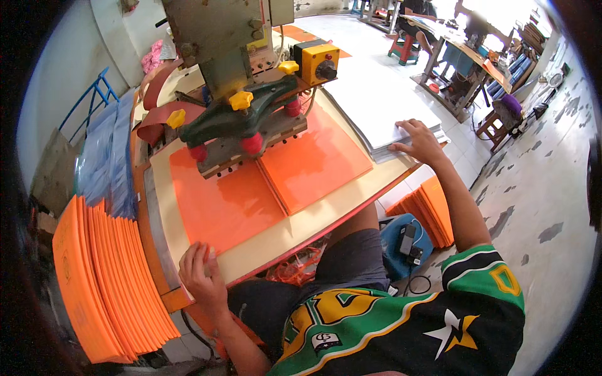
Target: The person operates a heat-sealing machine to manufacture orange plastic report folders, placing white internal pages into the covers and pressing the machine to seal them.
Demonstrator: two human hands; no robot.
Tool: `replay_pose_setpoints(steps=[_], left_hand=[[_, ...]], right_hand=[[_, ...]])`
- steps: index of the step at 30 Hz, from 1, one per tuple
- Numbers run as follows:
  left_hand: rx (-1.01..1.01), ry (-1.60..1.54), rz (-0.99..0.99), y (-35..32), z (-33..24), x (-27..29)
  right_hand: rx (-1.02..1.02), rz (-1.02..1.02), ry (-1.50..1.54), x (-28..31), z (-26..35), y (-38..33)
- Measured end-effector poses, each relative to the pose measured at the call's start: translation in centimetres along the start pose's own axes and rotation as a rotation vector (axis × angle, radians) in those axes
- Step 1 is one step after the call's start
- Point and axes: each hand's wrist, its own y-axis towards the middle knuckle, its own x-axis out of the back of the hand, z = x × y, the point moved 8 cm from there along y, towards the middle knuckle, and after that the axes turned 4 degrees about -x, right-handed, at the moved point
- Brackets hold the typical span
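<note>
Orange sheets [269, 182] lie flat on the press table at centre frame, directly under the green press head [244, 116]. The left hand [202, 276], fingers curled, presses the lower-left corner of the near sheet, pinching nothing visible. The right hand [419, 143] rests spread and flat on the white stack [382, 106], upper right, well apart. Pressure at one corner could skew the sheet beneath the head.

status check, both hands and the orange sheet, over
Left hand on near corner of orange sheet. Right hand flat on white sheet stack. Press head down over the sheet's far edge.
</note>
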Motion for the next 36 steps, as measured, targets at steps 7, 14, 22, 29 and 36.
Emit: replay_pose_setpoints(steps=[7,14,22,29,36], left_hand=[[0.004,0.013,-0.01,-0.1,0.2,0.3],[0.024,-0.015,-0.016,-0.1,0.3,0.4],[-0.049,-0.109,-0.167,-0.2,-0.3,1.4],[0.043,-0.98,0.103,-2.0,-8.8,-1.0],[0.338,-1.646,1.027,-6.8,-21.9,-11.9]], right_hand=[[0.01,-0.104,-0.023,1.1,1.3,-0.5],[-0.046,-0.163,-0.017,1.5,-0.5,0.0],[-0.019,-0.18,-0.036,6.0,6.7,-3.3],[0.172,-0.014,0.273,5.9,14.5,-6.7],[0.163,0.346,0.657,3.9,20.8,-8.6]])
